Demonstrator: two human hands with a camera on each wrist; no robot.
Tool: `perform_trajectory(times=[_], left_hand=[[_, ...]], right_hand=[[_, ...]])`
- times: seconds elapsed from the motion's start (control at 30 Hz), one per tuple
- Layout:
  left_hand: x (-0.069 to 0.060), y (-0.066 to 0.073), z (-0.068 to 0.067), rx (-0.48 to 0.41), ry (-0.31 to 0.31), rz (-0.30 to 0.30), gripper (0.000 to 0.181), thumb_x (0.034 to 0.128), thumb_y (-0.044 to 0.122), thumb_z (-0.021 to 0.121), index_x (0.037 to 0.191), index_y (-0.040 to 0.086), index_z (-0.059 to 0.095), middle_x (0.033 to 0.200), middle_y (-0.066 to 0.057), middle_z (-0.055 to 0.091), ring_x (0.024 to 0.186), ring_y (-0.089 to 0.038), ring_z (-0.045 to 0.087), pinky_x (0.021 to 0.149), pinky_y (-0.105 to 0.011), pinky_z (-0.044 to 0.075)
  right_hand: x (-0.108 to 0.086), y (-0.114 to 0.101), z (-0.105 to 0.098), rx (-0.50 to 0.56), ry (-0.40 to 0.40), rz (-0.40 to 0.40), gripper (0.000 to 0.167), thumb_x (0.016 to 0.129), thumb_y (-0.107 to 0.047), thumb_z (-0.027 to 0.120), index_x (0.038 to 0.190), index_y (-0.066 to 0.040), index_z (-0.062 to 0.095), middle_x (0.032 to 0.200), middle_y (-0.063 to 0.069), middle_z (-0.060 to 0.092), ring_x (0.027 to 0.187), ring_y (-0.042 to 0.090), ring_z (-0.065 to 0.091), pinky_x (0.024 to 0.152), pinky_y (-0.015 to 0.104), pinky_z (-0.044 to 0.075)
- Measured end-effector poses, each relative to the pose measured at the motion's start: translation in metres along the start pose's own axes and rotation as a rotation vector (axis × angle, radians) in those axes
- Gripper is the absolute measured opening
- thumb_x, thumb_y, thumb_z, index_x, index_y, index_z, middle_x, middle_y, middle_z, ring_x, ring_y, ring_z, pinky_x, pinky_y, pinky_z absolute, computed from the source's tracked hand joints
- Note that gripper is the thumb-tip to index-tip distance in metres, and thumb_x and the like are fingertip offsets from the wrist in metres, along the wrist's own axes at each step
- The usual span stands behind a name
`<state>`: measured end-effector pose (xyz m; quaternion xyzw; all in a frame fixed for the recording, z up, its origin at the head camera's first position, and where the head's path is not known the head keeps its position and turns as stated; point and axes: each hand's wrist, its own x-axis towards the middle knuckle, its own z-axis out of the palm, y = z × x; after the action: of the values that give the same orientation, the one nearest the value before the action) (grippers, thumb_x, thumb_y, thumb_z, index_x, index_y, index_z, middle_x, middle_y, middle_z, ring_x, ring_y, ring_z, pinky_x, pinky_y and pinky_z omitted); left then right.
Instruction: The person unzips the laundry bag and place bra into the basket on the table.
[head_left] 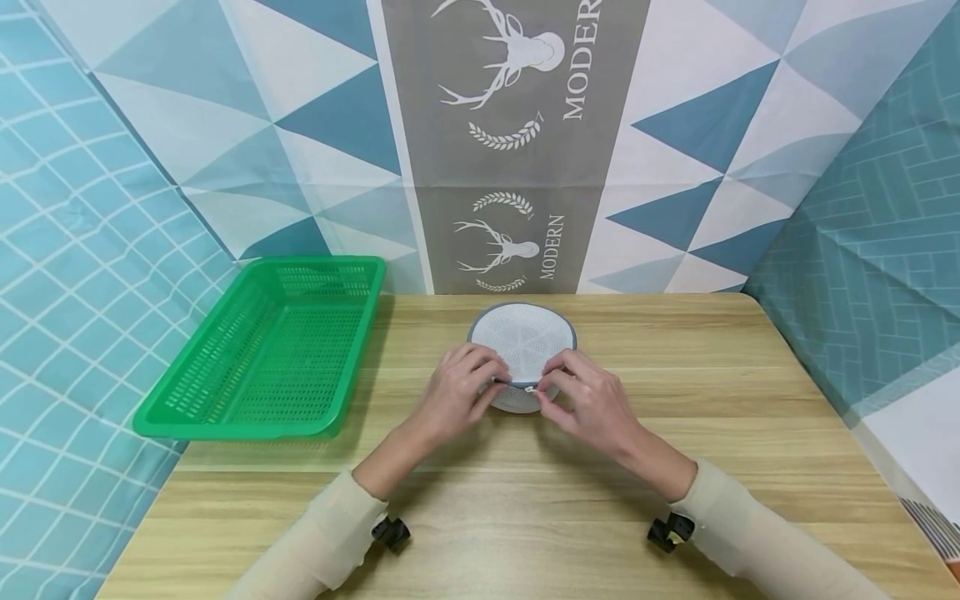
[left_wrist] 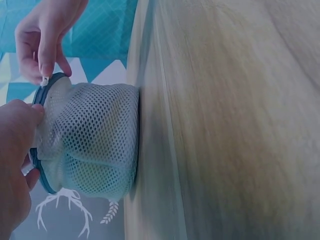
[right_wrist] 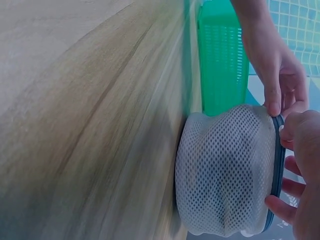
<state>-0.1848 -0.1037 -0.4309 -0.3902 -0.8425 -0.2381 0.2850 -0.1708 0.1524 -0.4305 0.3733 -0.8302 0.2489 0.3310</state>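
Note:
A round white mesh laundry bag with a grey-blue zippered rim stands upright on the table, its lid facing up. My left hand pinches the near-left part of that rim between thumb and fingers. At the near-right, my right hand pinches the small white zipper pull. The mesh side wall bulges and creases a little in the right wrist view. Whatever the bag holds cannot be made out through the mesh.
To the left, a green plastic basket with slotted walls sits at the table's edge. The wooden table meets a patterned wall covering just behind the bag. Blue tiled-pattern cloth hangs along the left side.

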Motion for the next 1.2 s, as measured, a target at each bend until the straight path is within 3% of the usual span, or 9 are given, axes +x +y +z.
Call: perform_trajectory(times=[0.33, 0.7, 0.97, 1.2], left_hand=[[-0.0007, -0.0012, -0.0011, -0.028, 0.002, -0.022, 0.015, 0.0937, 0.008, 0.088, 0.102, 0.014, 0.078, 0.116, -0.003, 0.08, 0.119, -0.025, 0.072, 0.106, -0.052, 0.061], [0.0024, 0.0035, -0.0002, -0.003, -0.026, -0.046, 0.017, 0.0949, 0.018, 0.09, 0.111, 0.018, 0.082, 0.121, 0.001, 0.083, 0.126, -0.024, 0.072, 0.094, -0.046, 0.056], [0.0012, 0.0033, -0.0005, -0.003, -0.025, -0.05, 0.016, 0.0943, 0.018, 0.09, 0.108, 0.016, 0.082, 0.121, 0.0, 0.083, 0.127, -0.025, 0.072, 0.096, -0.047, 0.055], [0.0008, 0.0027, -0.0026, -0.036, -0.059, -0.072, 0.01, 0.098, 0.017, 0.085, 0.106, 0.016, 0.08, 0.123, -0.001, 0.083, 0.129, -0.025, 0.071, 0.1, -0.049, 0.055]], right_hand=[[-0.0006, -0.001, -0.001, 0.014, 0.001, 0.007, 0.013, 0.081, -0.005, 0.089, 0.086, -0.011, 0.079, 0.102, 0.006, 0.075, 0.085, 0.017, 0.071, 0.061, 0.028, 0.059], [0.0008, -0.0033, 0.0006, 0.031, 0.012, 0.0, 0.013, 0.082, -0.004, 0.089, 0.087, -0.011, 0.08, 0.102, 0.006, 0.075, 0.086, 0.018, 0.072, 0.063, 0.029, 0.061], [0.0008, -0.0043, 0.0009, 0.037, 0.006, 0.008, 0.013, 0.082, -0.004, 0.09, 0.087, -0.011, 0.08, 0.102, 0.006, 0.074, 0.085, 0.017, 0.071, 0.062, 0.028, 0.06], [0.0003, -0.0033, 0.0004, 0.037, -0.002, 0.006, 0.012, 0.083, -0.005, 0.088, 0.088, -0.011, 0.08, 0.103, 0.005, 0.074, 0.084, 0.017, 0.071, 0.062, 0.028, 0.06]])
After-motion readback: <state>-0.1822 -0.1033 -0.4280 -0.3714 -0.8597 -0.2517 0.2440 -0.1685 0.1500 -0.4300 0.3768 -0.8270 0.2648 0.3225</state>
